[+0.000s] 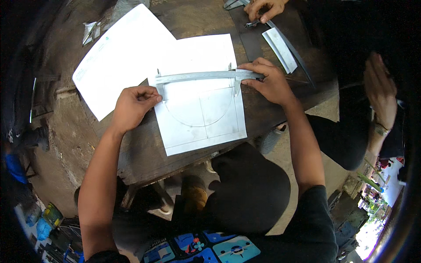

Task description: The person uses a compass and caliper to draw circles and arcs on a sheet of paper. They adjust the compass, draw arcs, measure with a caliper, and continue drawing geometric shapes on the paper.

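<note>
A grey metal vernier caliper (195, 76) lies across a white sheet of paper (184, 138) that bears a drawn circle and several straight lines. Its jaws are spread wide over the upper part of the circle. My left hand (135, 105) is closed in a pinch at the lower tip of the caliper's left jaw, by the sheet's left edge. On the other side, my right hand (269, 81) grips the beam just beyond the sliding jaw, thumb below and fingers above. The fingertips partly cover the beam's end.
Another white sheet (118, 57) lies at the upper left of the dark wooden table (144, 153). A co-worker's hand (267, 9) holds a dark slim tool at the top, near a pale metal strip (280, 50). At right rests another person's hand (380, 94) with a wristwatch.
</note>
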A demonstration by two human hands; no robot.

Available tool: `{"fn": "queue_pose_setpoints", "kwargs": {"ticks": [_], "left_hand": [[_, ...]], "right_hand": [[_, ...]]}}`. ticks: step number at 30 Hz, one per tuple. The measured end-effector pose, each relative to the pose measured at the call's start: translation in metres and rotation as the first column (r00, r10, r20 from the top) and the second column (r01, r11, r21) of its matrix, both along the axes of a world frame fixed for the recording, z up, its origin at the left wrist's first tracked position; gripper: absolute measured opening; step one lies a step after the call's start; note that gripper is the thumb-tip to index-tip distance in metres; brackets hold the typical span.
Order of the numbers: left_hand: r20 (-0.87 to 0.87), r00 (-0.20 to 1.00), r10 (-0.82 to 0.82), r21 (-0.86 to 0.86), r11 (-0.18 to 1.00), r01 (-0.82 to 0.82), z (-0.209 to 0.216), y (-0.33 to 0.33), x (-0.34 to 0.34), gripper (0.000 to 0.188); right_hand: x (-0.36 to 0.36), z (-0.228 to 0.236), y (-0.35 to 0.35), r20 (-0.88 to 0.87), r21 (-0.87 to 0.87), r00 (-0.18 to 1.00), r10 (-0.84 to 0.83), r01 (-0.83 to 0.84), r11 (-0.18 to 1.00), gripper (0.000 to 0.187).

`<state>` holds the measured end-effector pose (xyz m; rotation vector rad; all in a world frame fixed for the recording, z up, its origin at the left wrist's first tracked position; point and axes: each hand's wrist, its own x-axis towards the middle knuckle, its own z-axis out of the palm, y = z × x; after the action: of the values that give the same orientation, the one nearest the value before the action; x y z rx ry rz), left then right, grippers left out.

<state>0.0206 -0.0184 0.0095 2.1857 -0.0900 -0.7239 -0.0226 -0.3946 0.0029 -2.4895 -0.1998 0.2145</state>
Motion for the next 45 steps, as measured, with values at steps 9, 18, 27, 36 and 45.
{"fn": "queue_pose_setpoints", "kwargs": {"ticks": [9, 18, 27, 36, 45], "left_hand": [[-0.003, 0.999, 0.052, -0.024, 0.998, -0.052, -0.002, -0.007, 0.001, 0.008], [-0.046, 0.995, 0.085, -0.029, 0.996, -0.087, 0.004, -0.010, 0.005, 0.006], [-0.072, 0.992, 0.099, -0.081, 0.991, -0.105, 0.001, -0.007, 0.005, 0.007], [-0.065, 0.993, 0.100, -0.091, 0.990, -0.105, 0.000, -0.006, 0.004, 0.007], [-0.070, 0.994, 0.088, -0.061, 0.994, -0.092, 0.001, -0.006, 0.005, 0.008]], "right_hand": [[0.013, 0.002, 0.000, 0.039, -0.003, 0.998, 0.048, -0.048, 0.999, 0.044], [0.013, 0.001, 0.001, 0.091, -0.077, 0.993, 0.077, -0.070, 0.995, 0.047], [0.015, 0.007, 0.002, 0.035, -0.119, 0.998, 0.048, -0.043, 0.992, 0.046], [0.017, 0.003, 0.000, 0.074, -0.081, 0.994, 0.086, -0.079, 0.994, 0.046], [0.018, 0.005, 0.000, 0.054, -0.086, 0.996, 0.077, -0.072, 0.994, 0.046]]}}
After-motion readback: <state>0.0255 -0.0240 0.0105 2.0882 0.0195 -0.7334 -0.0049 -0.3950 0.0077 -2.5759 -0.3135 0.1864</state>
